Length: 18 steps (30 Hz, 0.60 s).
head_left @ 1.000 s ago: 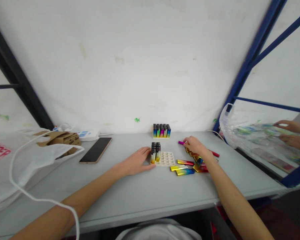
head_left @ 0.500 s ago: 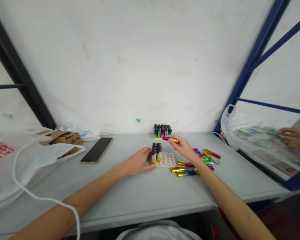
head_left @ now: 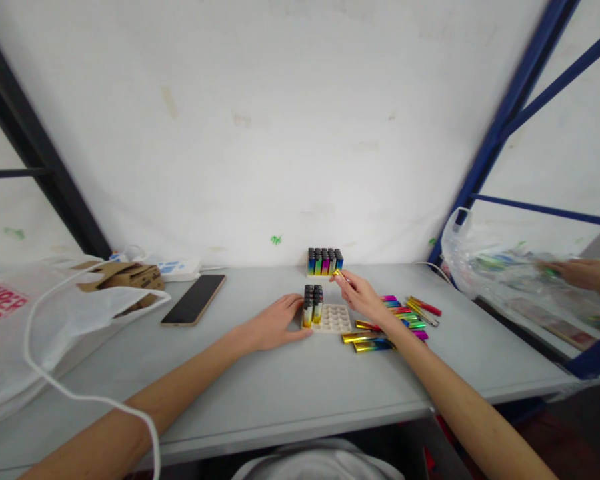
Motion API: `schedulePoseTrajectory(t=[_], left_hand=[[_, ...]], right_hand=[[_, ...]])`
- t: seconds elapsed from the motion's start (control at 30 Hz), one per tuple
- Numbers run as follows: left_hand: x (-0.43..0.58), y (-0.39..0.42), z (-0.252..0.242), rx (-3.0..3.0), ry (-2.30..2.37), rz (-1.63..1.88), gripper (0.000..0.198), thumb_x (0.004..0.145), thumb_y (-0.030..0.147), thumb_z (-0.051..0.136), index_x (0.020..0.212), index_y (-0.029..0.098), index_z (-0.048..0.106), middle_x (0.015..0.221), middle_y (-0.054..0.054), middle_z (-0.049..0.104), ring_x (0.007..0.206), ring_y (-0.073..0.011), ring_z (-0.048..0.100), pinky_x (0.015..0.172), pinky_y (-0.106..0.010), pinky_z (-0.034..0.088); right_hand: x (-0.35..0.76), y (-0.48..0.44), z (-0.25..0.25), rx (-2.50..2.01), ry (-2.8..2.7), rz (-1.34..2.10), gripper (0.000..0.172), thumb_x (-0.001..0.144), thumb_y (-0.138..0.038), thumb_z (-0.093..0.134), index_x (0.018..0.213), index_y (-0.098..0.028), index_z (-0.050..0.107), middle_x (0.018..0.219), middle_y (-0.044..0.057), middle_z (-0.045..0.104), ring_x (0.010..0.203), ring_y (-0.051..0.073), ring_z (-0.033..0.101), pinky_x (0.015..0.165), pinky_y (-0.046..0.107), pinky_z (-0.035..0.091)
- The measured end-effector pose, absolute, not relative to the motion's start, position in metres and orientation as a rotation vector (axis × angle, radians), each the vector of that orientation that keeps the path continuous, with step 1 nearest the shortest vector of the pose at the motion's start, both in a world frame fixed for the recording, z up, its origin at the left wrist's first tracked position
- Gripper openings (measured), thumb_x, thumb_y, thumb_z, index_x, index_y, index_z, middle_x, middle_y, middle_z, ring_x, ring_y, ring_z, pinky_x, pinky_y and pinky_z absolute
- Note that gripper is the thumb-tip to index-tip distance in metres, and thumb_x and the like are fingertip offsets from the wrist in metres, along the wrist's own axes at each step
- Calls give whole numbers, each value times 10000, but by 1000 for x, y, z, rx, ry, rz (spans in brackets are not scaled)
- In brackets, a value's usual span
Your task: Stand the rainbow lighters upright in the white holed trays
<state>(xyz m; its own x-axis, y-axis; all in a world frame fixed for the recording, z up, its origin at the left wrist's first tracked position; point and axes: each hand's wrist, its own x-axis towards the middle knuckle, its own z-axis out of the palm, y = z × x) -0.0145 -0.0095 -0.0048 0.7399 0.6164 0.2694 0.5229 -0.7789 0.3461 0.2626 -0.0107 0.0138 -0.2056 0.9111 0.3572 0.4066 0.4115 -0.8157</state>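
Note:
A white tray (head_left: 336,321) with round holes lies mid-table, several upright lighters (head_left: 312,304) filling its left end. My left hand (head_left: 274,323) rests flat on the table, fingers against the tray's left edge. My right hand (head_left: 360,295) hovers above the tray's far right corner, pinching a gold-tipped lighter (head_left: 338,273). Loose colourful lighters (head_left: 397,318) lie scattered to the right of the tray.
A full tray of lighters (head_left: 324,261) stands by the wall. A phone (head_left: 193,299), a cardboard box (head_left: 123,275) and a white plastic bag (head_left: 40,320) are on the left. On the right, another person's hand (head_left: 577,273) works at a clear bag (head_left: 485,267).
My right hand lifted a lighter from the loose pile and carried it left to above the tray, turning it more end-on. My left hand stayed put. The other person's hands shifted.

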Motion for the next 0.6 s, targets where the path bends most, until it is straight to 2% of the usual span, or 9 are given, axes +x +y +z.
schedulePoseTrajectory(t=[0.1,0.23,0.27,0.33,0.4,0.43,0.5,0.6], left_hand=[[-15,-9,-6,2685,881,577,619,976,556,695,1438,158,589,1477,-187,631,1386,-377,588,1231,-515,451],[-16,-8,-7,2697,876,592,624,978,567,691,1441,161,588,1470,-182,635,1392,-370,584,1231,-501,453],[-16,-8,-7,2698,877,594,623,978,567,689,1441,162,587,1472,-182,634,1393,-371,583,1231,-506,453],[-16,-8,-7,2697,877,589,625,979,567,688,1439,156,588,1475,-187,633,1395,-374,581,1232,-513,451],[-16,-8,-7,2699,873,581,627,982,566,682,1442,151,586,1479,-191,630,1399,-372,579,1237,-512,446],[-16,-8,-7,2701,868,582,628,984,567,679,1445,151,584,1483,-190,628,1401,-370,578,1240,-513,443],[-16,-7,-8,2700,861,594,632,984,573,676,1451,158,582,1490,-187,624,1402,-370,577,1242,-519,439],[-17,-5,-10,2691,864,605,638,977,588,680,1449,168,587,1486,-180,629,1399,-372,579,1237,-519,443]], right_hand=[[263,-11,13,-1156,-1793,655,583,1048,-718,409,1042,-200,677,728,-16,541,644,160,491,587,277,387],[263,-12,13,-1102,-1781,616,566,1045,-669,462,1294,-195,645,764,-19,564,639,160,473,598,279,379],[263,-12,14,-1098,-1763,578,540,1022,-659,526,1267,-194,648,753,-26,559,631,156,461,600,279,374],[263,-11,15,-1107,-1725,508,463,957,-651,648,1042,-197,665,695,-44,513,613,148,428,597,281,356],[263,-10,16,-1122,-1710,459,477,912,-661,704,791,-218,577,637,-58,433,603,142,395,592,284,337],[263,-10,17,-1120,-1712,436,514,912,-673,697,725,-228,522,629,-57,406,607,143,389,594,287,334],[262,-9,18,-1092,-1718,408,549,944,-700,633,694,-234,485,657,-39,431,644,154,429,619,290,364],[259,-9,18,-1012,-1710,554,540,990,-732,523,775,-236,522,736,-3,553,688,169,532,657,294,441]])
